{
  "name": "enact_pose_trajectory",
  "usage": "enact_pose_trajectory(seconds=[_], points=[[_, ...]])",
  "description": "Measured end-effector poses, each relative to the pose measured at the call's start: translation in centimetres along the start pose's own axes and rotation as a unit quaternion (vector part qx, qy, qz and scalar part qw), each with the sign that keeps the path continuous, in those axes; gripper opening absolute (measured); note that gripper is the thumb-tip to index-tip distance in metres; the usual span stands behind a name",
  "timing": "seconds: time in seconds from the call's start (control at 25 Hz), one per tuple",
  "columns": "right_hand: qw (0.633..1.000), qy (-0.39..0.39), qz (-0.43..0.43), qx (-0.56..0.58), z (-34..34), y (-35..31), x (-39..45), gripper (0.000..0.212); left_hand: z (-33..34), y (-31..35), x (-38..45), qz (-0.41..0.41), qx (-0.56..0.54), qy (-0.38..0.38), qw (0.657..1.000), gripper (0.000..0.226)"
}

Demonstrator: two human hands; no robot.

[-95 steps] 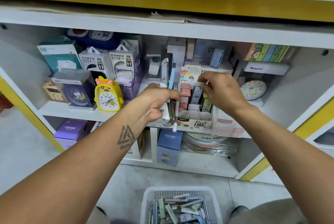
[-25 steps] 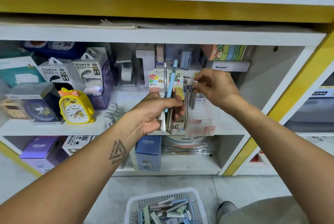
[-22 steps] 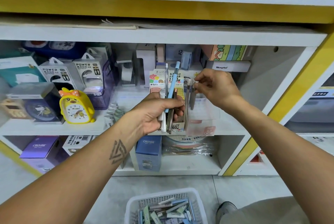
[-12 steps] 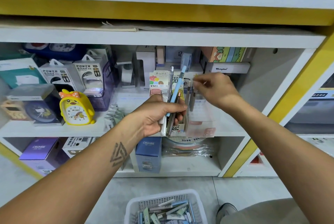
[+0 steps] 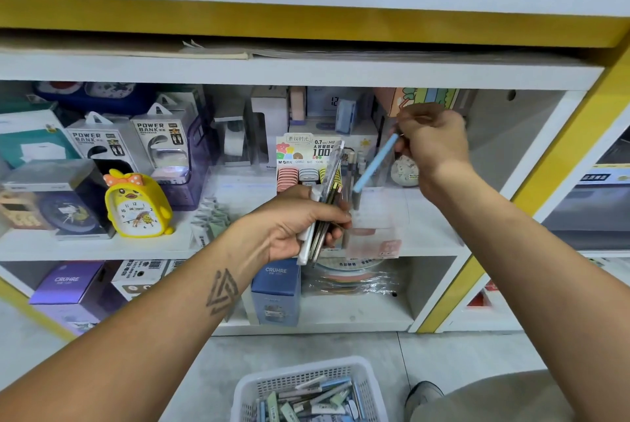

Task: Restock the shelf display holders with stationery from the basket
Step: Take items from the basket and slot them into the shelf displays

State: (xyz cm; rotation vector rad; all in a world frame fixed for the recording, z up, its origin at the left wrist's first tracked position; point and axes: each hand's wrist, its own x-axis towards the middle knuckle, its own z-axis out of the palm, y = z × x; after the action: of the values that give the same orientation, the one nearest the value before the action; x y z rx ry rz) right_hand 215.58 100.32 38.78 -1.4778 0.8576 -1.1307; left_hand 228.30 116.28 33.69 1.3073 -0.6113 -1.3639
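Left hand grips a bundle of pens upright, fingers curled around it, in front of the middle shelf. Right hand at 2 o'clock of the left, raised, pinches the top end of a light blue pen. That pen slants down toward 7 o'clock; its lower tip sits above the clear holder on the shelf edge. A printed lead box stands just beside the holder, at its 10 o'clock. White basket of stationery on the floor at 6 o'clock. Yellow duck clock at 9 o'clock on the same shelf.
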Motion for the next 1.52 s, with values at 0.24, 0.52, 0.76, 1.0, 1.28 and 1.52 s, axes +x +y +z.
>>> enact_pose_trajectory(seconds=[0.24,0.52,0.76,1.0,1.28,1.52], points=[[0.915,-0.077,-0.154,-0.365,-0.8,3.2,0.5,0.008,0.0,0.1,0.1,0.007,-0.026,-0.007,1.000,0.012],[0.916,-0.113,-0.169,-0.347,-0.8,4.8,0.8,0.008,0.0,0.2,-0.1,0.004,-0.035,-0.013,0.999,0.012],[0.907,-0.119,-0.196,-0.354,-0.5,5.7,0.5,0.016,0.0,0.3,-0.5,0.008,-0.039,-0.026,0.999,0.029],[0.879,-0.124,-0.229,-0.400,-0.1,6.0,0.6,0.008,-0.4,0.4,-0.7,0.023,-0.007,-0.010,1.000,0.028],[0.956,-0.122,-0.101,-0.246,1.4,2.6,-0.9,0.021,0.1,0.1,-0.1,0.052,0.054,0.039,0.996,0.008],[0.974,-0.213,-0.021,-0.079,2.6,0.8,-2.5,0.004,0.4,-0.3,0.5,0.067,0.107,0.075,0.989,0.010]])
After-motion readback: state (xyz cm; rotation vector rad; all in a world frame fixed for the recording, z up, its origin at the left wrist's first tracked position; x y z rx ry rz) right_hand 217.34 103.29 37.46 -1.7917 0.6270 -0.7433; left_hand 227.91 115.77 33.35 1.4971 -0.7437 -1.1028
